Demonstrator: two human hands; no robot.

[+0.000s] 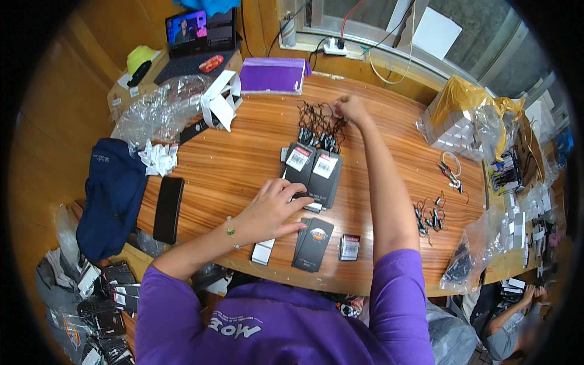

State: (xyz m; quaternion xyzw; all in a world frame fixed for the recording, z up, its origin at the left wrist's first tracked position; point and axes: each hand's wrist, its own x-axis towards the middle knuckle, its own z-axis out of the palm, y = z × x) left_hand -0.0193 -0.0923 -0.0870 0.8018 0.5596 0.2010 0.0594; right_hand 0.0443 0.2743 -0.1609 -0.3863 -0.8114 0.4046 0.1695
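My left hand (277, 208) lies over the near end of two stacks of dark grey hang tags (324, 179), its fingers apart and thumb stretched out. Something small and black shows partly under its fingertips. At the far side, my right hand (351, 109) is closed, fingertips pinched at the edge of a tangle of black tag cords (316, 118). Closer to me sits another pile of dark tags (313, 244) with a round coloured print. White label strips (263, 251) lie to its left, and a small stack of stickers (350, 248) to its right.
A black phone (168, 210), dark blue cloth (112, 194) and plastic wrap (164, 112) lie leftward. Behind are a purple folder (272, 76) and a laptop (201, 30). Rightward are wrapped white boxes (453, 128), snips (449, 175) and loose cords (431, 218). Another person's hands (534, 294) show lower right.
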